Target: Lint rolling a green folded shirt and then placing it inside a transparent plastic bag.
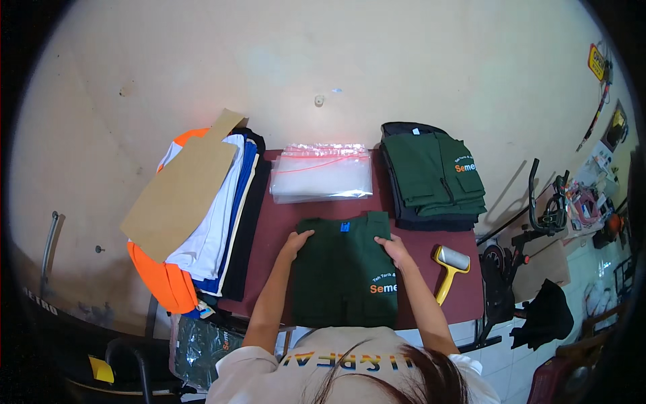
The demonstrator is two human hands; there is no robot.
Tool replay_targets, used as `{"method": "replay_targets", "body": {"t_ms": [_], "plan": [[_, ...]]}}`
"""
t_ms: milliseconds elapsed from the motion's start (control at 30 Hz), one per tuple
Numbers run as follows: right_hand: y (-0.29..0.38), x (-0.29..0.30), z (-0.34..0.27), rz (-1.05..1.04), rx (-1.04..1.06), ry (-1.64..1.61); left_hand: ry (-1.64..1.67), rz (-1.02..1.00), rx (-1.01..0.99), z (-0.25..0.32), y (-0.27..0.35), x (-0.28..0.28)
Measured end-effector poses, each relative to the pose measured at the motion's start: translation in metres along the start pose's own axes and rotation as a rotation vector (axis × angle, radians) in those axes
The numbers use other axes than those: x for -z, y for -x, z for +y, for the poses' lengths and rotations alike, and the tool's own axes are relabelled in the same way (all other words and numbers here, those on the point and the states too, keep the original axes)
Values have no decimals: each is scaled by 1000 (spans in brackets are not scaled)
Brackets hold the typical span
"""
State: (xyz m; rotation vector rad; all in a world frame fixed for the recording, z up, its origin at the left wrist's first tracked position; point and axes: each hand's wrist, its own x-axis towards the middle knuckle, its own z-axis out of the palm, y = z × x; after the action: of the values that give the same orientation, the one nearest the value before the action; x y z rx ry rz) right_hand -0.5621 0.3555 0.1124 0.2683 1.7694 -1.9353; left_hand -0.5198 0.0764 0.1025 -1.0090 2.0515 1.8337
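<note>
A folded dark green shirt (343, 267) with a blue neck tag and printed lettering lies in front of me on the maroon tabletop (272, 237). My left hand (298, 242) rests at its upper left edge, thumb on top and the other fingers largely hidden. On the upper right edge, my right hand (394, 248) has its thumb over the cloth in the same manner; its fingers are partly hidden too. Beyond the shirt is a stack of clear plastic bags (320, 177) with red seal strips. To the right sits a yellow-handled lint roller (451, 262).
At the left is a tall pile of clothes (202, 252) topped by a brown cardboard sheet (181, 192). A stack of folded green and dark garments (429, 177) stands at the back right. A packed green garment (202, 348) lies below the table's left side; an exercise bike (520, 242) stands right.
</note>
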Motion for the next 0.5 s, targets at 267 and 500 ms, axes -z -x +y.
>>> {"method": "replay_targets", "body": {"t_ms": [267,500], "plan": [[82,-25,-97,-131,614,10,272,120,-669,79,136,41],[109,19,-46,-98,1091,681,-355,305,-1144,-11,168,60]]}}
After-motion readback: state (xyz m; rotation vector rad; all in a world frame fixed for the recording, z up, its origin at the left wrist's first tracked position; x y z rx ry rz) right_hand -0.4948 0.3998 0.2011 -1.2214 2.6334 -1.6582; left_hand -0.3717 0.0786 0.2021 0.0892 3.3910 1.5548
